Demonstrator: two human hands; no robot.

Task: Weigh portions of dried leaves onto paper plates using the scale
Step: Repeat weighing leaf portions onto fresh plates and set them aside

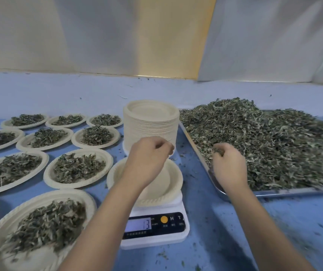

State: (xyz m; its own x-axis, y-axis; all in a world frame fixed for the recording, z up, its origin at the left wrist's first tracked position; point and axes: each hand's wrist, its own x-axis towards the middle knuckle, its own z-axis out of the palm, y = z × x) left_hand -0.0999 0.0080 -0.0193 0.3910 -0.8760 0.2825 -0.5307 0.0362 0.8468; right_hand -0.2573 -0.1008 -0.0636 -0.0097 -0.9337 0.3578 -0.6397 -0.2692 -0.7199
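1. Steel tray [293, 191] on the right is carrying the big heap of dried leaves [264, 145]. Its right side is running out of the frame, so the full amount is not showing.
2. Filled plates [78, 169] are lying in rows on the left of the blue table [205, 192]. The nearest ones are being cut off by the frame edge.
3. The stack of empty plates [149, 124] is standing far of centre, just behind the scale [156, 231]. Its near base is being hidden by the left hand [147, 159].
4. The scale is sitting near centre and bearing one plate [174, 178]. The left forearm is covering much of its bowl, so any leaves inside are not showing. The display [139, 224] seems to be reading 13, but the units are too small to read.
5. The right hand [229, 165] is curling over the tray's near-left part, fingers closed round a small clump of leaves. The left hand is hovering over the plate's far rim with its fingers curled. Dark flecks are showing at the tips, but blur is hiding whether it is pinching anything.
6. Judging by looks, the leaves are light, brittle and loose. They are probably best taken in gentle pinches from the heap's top, since squeezing risks crumbling them. The thin plate likely needs lifting by its rim.
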